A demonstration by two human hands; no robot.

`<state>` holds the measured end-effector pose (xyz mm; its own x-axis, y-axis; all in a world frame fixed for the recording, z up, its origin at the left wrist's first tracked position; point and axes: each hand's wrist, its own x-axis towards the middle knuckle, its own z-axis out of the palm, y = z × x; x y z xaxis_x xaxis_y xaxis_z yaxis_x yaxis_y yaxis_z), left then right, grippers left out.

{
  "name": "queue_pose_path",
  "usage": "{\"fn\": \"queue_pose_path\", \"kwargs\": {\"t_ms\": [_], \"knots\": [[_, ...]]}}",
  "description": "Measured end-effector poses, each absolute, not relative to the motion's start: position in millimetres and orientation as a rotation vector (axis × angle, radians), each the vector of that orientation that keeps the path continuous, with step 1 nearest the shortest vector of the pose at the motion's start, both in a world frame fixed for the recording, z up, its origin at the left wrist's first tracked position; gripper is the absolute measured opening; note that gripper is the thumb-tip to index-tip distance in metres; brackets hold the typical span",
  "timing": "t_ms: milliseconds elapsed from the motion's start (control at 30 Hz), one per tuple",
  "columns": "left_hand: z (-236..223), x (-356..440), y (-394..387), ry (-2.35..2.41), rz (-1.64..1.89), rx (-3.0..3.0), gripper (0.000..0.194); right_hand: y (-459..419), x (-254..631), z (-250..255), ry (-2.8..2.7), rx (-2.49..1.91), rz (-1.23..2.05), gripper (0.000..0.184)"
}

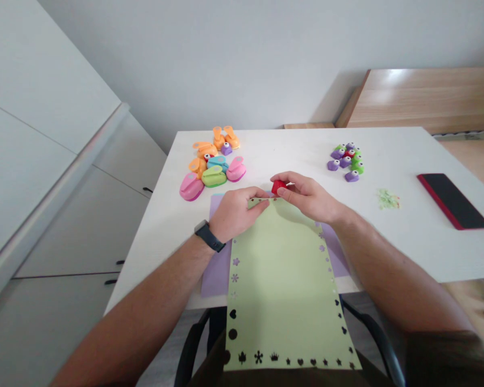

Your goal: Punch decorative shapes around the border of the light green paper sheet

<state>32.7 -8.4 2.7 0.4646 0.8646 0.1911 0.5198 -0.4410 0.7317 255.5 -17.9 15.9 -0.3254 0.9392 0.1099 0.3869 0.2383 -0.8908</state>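
A light green sheet of paper spans from the tabletop over its front edge, with small shapes punched along its borders. My left hand pinches the far edge of this sheet between thumb and fingers; a dark watch is on that wrist. My right hand grips a small red craft punch at the same far edge, just right of the left fingertips. Whether the paper sits inside the punch's slot is hard to make out. Beneath the green sheet lies a purple sheet.
Large orange, pink, green and blue punches cluster at the back left of the white table. Small purple and green punches stand at the back right. Paper scraps and a black-and-red flat object lie on the right.
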Motion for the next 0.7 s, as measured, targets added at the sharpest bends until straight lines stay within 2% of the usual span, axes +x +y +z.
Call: {"fn": "queue_pose_path", "kwargs": {"t_ms": [700], "knots": [[2.5,32.5,-9.1,1.17,0.738,2.091,0.018,-16.0,256.6,11.1,-1.753,-1.191,1.066,0.034]]}}
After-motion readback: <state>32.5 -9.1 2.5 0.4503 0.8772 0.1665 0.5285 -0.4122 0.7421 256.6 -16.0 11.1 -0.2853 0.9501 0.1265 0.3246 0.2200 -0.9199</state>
